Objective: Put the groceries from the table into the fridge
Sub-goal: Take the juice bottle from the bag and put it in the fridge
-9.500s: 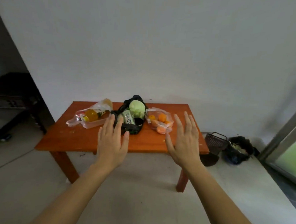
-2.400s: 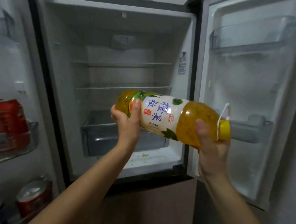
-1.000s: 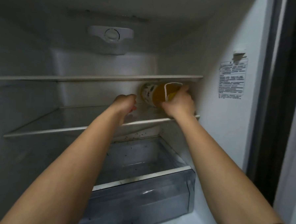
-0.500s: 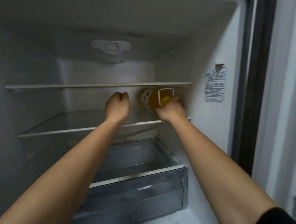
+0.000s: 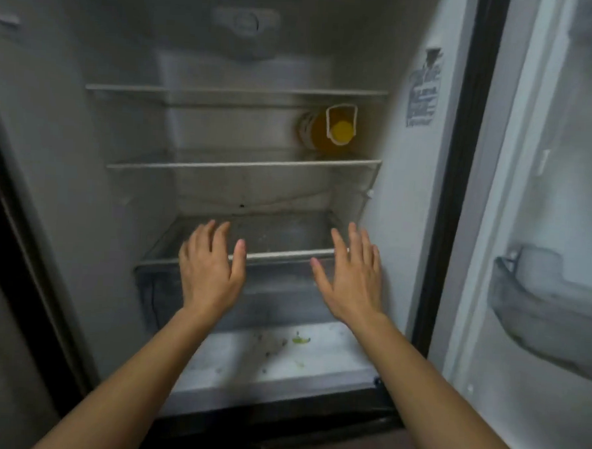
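The fridge (image 5: 414, 230) stands open in front of me. An orange juice bottle (image 5: 321, 131) with a yellow cap lies on its side at the right end of the middle glass shelf (image 5: 222, 167), cap toward me. My left hand (image 5: 211, 269) and my right hand (image 5: 351, 278) hover with straight, spread fingers in front of the clear drawer (image 5: 277, 292), well below the bottle. Neither hand holds anything. The table and the other groceries are out of view.
The upper shelf (image 5: 226, 91) carries nothing that I can see. The fridge floor (image 5: 273, 360) has green crumbs on it. The right door (image 5: 558, 238) is swung open, with a clear bin (image 5: 554, 306) on it. A dark door edge runs down the left.
My right hand has let go of the juice bottle, which stays on the middle shelf. Both hands have drawn back and down and opened, and my view has pulled away from the fridge.
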A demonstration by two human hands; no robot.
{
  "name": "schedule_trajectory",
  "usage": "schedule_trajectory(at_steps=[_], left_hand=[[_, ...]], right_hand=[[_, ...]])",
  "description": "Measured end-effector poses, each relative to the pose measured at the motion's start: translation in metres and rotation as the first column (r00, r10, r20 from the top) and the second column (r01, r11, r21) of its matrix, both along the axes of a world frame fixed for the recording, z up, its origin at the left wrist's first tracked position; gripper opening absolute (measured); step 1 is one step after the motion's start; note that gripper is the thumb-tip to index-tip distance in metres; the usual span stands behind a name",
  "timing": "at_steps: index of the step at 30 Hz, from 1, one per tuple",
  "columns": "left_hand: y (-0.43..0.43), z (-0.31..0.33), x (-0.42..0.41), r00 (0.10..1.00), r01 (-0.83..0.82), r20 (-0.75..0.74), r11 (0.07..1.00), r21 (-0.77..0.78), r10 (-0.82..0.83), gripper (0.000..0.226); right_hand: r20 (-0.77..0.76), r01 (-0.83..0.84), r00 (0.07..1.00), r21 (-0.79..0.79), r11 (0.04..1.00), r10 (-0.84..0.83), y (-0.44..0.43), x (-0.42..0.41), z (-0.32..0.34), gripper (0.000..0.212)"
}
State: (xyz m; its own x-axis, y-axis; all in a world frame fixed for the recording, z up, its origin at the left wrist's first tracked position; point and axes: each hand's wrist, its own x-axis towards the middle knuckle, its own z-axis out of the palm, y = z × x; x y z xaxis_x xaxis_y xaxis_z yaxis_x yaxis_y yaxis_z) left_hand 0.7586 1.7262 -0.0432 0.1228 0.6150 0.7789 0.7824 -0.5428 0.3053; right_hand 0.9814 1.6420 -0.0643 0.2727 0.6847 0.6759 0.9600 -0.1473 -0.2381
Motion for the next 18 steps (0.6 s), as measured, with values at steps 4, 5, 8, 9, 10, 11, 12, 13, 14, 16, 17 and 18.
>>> schedule_trajectory(at_steps=[4, 5, 8, 9, 10, 11, 12, 13, 14, 16, 17, 18], left_hand=[[-0.062, -0.083, -0.033, 0.995, -0.078, -0.067, 0.991, -0.113, 0.071, 0.055], [-0.079, -0.099, -0.042, 0.992, -0.103, -0.081, 0.984, -0.144, 0.092, 0.055], [-0.131, -0.138, -0.069, 0.969, -0.197, -0.194, 0.950, -0.241, 0.152, 0.056], [-0.146, -0.147, -0.079, 0.957, -0.227, -0.238, 0.938, -0.262, 0.165, 0.056], [-0.158, -0.153, -0.090, 0.946, -0.249, -0.274, 0.927, -0.280, 0.171, 0.057], [-0.169, -0.157, -0.101, 0.940, -0.261, -0.294, 0.919, -0.297, 0.172, 0.057], [-0.178, -0.160, -0.113, 0.937, -0.271, -0.299, 0.911, -0.310, 0.177, 0.057], [-0.185, -0.160, -0.124, 0.937, -0.283, -0.293, 0.905, -0.318, 0.190, 0.057], [-0.191, -0.159, -0.135, 0.939, -0.292, -0.275, 0.901, -0.322, 0.206, 0.057], [-0.204, -0.156, -0.156, 0.949, -0.293, -0.216, 0.895, -0.335, 0.230, 0.057], [-0.212, -0.155, -0.166, 0.959, -0.270, -0.181, 0.897, -0.349, 0.218, 0.057], [-0.222, -0.154, -0.177, 0.971, -0.230, -0.149, 0.906, -0.355, 0.188, 0.057]], right_hand=[[-0.008, -0.109, 0.994, -0.118, 0.987, 0.109, -0.033, -0.025, -0.079, 0.073], [-0.014, -0.140, 0.990, -0.154, 0.978, 0.140, -0.041, -0.035, -0.098, 0.073], [-0.038, -0.229, 0.973, -0.263, 0.937, 0.227, -0.063, -0.067, -0.144, 0.073], [-0.035, -0.250, 0.967, -0.293, 0.923, 0.251, -0.070, -0.078, -0.155, 0.074], [-0.031, -0.267, 0.962, -0.316, 0.911, 0.271, -0.077, -0.090, -0.162, 0.075], [-0.029, -0.278, 0.958, -0.331, 0.902, 0.285, -0.082, -0.102, -0.167, 0.075], [-0.029, -0.286, 0.956, -0.336, 0.898, 0.293, -0.087, -0.113, -0.169, 0.075], [-0.033, -0.294, 0.953, -0.333, 0.896, 0.301, -0.092, -0.124, -0.170, 0.074], [-0.038, -0.305, 0.950, -0.330, 0.894, 0.310, -0.096, -0.134, -0.168, 0.074], [-0.035, -0.321, 0.944, -0.327, 0.889, 0.328, -0.106, -0.155, -0.163, 0.073], [-0.030, -0.330, 0.941, -0.319, 0.888, 0.338, -0.112, -0.166, -0.161, 0.073], [-0.024, -0.337, 0.938, -0.307, 0.890, 0.347, -0.119, -0.179, -0.159, 0.072]])
